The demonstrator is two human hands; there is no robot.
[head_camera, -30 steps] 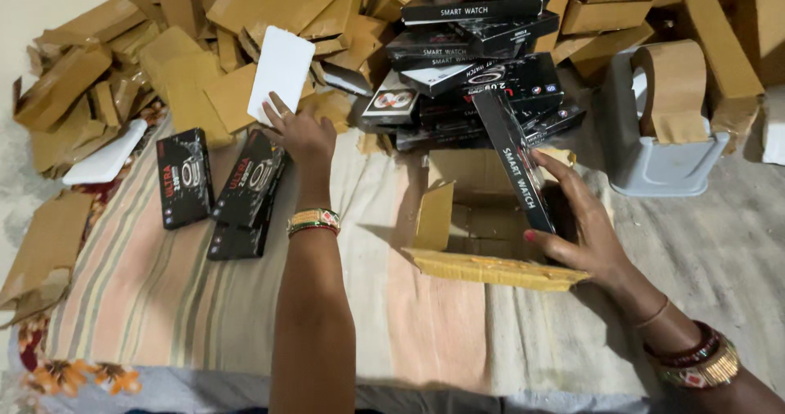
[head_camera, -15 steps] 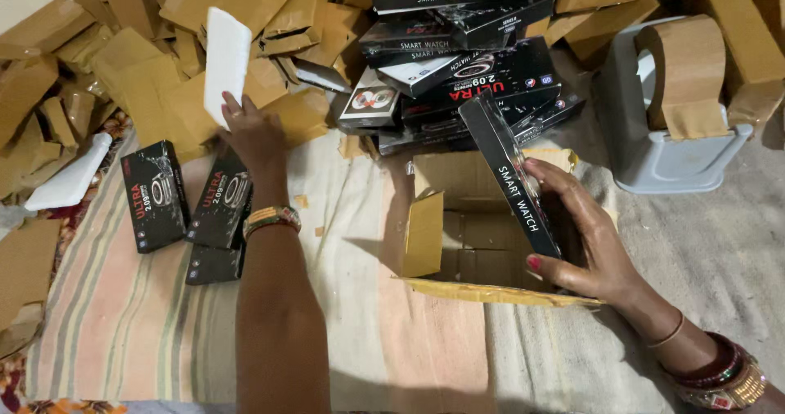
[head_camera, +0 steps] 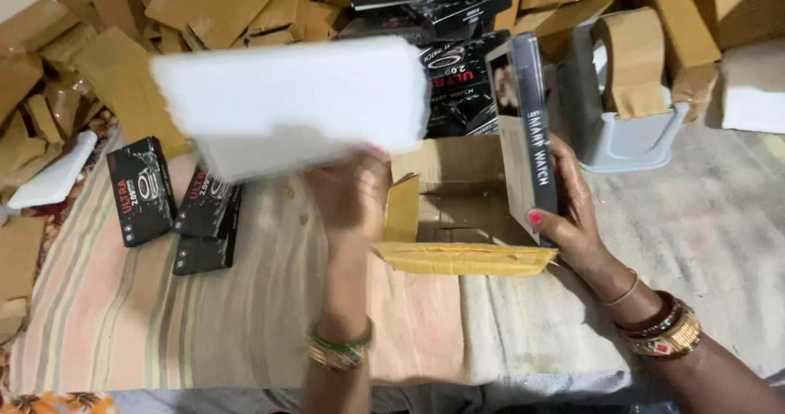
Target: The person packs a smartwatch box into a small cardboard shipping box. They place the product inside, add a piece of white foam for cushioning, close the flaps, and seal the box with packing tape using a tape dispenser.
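The left hand (head_camera: 347, 197) is bringing the white foam sheet (head_camera: 294, 107) in from the far pile of flattened cartons towards the open cardboard box (head_camera: 458, 209); a second ago the sheet was small and upright out over the pile, and now it is lying broad and blurred just above and left of the box. The right hand (head_camera: 572, 218) is raising the long black box (head_camera: 523, 128), which was leaning down into the cardboard box earlier and is now standing almost upright at its right edge.
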